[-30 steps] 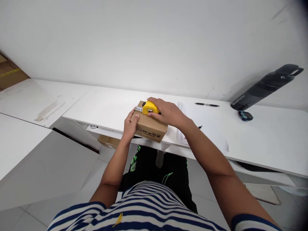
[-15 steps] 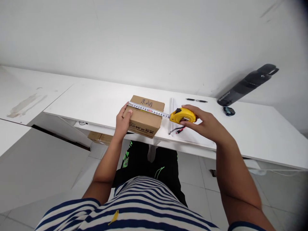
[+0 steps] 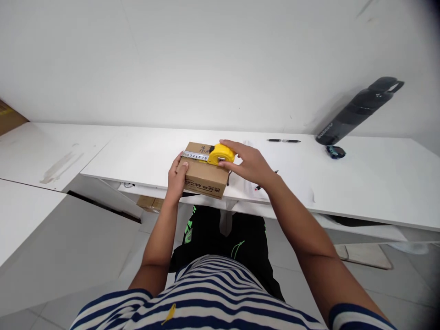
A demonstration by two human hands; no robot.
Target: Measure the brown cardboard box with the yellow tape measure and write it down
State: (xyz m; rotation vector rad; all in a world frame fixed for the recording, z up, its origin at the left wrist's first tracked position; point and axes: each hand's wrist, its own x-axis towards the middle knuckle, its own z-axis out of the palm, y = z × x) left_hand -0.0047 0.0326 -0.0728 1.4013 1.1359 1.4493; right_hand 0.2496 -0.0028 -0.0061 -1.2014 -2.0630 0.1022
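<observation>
A: What's on the left?
B: The left hand (image 3: 177, 176) grips the cardboard box's (image 3: 202, 178) near-left corner, thumb pinning the tape blade (image 3: 195, 156).
A: And rightward?
B: The right hand (image 3: 250, 163) clasps the yellow tape measure (image 3: 220, 154) atop the box, at the white surface's (image 3: 360, 183) front edge.

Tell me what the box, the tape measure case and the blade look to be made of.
Box: corrugated cardboard, matte brown, printed and handwritten marks on it. Tape measure case, held by the right hand: likely moulded plastic, glossy yellow. Blade, pinned by the left hand: pale strip with printed numbers, probably painted steel; not certain.
</observation>
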